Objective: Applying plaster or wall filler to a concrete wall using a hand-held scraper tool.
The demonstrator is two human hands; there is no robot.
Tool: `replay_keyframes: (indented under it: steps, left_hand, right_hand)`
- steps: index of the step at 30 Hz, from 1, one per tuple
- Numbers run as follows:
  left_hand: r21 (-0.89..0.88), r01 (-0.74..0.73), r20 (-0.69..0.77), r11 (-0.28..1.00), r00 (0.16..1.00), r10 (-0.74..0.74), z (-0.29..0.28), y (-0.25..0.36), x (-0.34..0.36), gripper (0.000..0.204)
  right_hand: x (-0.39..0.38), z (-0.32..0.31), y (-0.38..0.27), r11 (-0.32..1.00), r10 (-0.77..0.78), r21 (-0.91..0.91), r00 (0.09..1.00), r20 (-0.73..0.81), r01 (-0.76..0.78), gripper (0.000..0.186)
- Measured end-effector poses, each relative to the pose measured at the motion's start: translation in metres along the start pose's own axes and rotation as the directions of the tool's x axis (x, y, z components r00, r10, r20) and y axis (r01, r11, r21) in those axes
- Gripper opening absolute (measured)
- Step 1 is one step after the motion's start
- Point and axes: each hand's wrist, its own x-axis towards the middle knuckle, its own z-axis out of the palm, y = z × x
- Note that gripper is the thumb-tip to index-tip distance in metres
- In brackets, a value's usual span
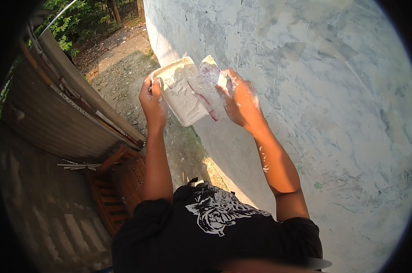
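Note:
My left hand (153,101) is closed round the left edge of a shallow rectangular tray (186,122), its thumb over the rim. Thick white paste (181,91) coats the inside of the tray. A flat, paste-smeared scraper (210,73) with a reddish edge is gripped in my right hand (237,96). It meets or overlaps the tray's right side, and the paste hides much of its shape. White smears cover my right fingers and dot the forearm.
A large wall (333,113) with patchy white and grey coating rises on the right. To the left are a wooden bench (117,182), a corrugated sheet panel (56,109) and pipes (85,107). Gravelly ground (119,86) and green plants (74,22) lie farther off.

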Motion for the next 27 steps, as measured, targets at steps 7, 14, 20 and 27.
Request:
replay_keyframes:
  steps: [7,14,20,27]
  left_hand:
    - [0.126,-0.105,-0.015,0.986,0.994,0.108,0.015,-0.011,-0.015,0.035]
    - [0.101,-0.132,-0.006,0.986,0.991,0.133,0.007,-0.021,-0.009,0.036]
    - [0.069,-0.14,-0.025,0.988,0.99,0.142,0.01,-0.022,-0.005,0.034]
    - [0.002,-0.181,-0.062,0.984,0.982,0.181,0.013,-0.029,-0.01,0.035]
  right_hand:
    - [-0.002,0.029,0.013,0.996,0.073,-0.045,0.996,-0.046,-0.075,0.04]
    - [-0.01,0.032,0.014,0.997,-0.077,0.022,0.996,0.036,0.076,0.046]
    - [0.001,0.024,0.021,0.988,-0.055,0.133,0.99,-0.132,0.072,0.035]
    - [-0.001,0.021,0.026,0.868,0.28,0.456,0.952,-0.122,-0.197,0.033]
